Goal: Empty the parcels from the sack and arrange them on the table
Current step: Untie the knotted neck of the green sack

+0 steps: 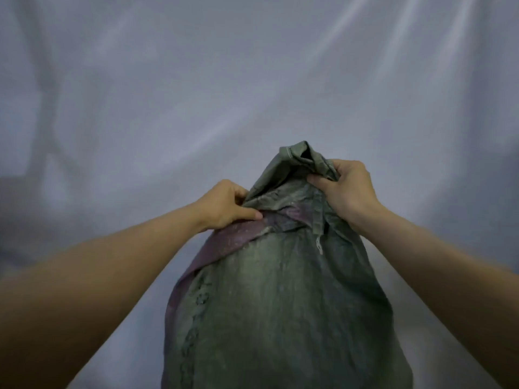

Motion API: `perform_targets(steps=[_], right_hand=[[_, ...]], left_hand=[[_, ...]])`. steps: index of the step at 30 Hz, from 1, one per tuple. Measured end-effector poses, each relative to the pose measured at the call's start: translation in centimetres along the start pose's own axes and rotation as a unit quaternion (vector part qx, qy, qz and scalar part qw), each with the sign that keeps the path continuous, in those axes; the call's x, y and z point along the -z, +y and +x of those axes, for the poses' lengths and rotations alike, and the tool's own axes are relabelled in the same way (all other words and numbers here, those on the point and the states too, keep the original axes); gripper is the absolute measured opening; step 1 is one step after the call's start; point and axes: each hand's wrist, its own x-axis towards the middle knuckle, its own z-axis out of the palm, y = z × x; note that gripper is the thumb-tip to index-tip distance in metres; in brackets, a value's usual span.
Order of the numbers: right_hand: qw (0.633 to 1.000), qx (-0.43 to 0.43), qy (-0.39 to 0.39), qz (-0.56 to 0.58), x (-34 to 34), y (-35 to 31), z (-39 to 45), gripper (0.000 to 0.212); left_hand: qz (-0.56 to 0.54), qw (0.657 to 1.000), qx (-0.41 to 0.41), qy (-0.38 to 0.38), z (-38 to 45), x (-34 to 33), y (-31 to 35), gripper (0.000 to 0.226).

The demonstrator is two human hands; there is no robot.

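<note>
A bulging green woven sack point(280, 304) with a faded purple stripe lies in the lower middle of the view, its crumpled mouth pointing away from me. My left hand point(224, 203) pinches the sack's fabric at the left side of the neck. My right hand point(346, 186) grips the bunched fabric at the right side of the mouth. The opening shows only a small dark gap. No parcels are visible; whatever fills the sack is hidden.
The table point(196, 108) is covered with a shiny, wrinkled white-grey cloth that fills the whole view around the sack. No table edge can be made out.
</note>
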Motion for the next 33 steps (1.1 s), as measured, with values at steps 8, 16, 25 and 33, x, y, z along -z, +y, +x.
perform_targets(steps=[8,16,25,33], right_hand=[[0.99,0.072,0.12,-0.036,-1.6,-3.6,2.8,0.011],[0.992,-0.013,-0.071,-0.104,-2.7,1.1,-1.6,0.011],[0.935,0.192,-0.06,-0.291,-4.1,0.4,-5.7,0.034],[0.911,0.162,-0.337,-0.175,-5.1,1.3,-9.4,0.074]], left_hand=[[-0.125,0.96,0.004,0.249,3.6,1.5,0.1,0.01],[-0.069,0.989,0.126,-0.031,-2.2,0.8,-3.4,0.006],[-0.288,0.916,0.274,0.049,-2.7,-0.7,-2.4,0.025],[-0.373,0.905,0.204,-0.008,-4.1,-1.4,-1.0,0.063]])
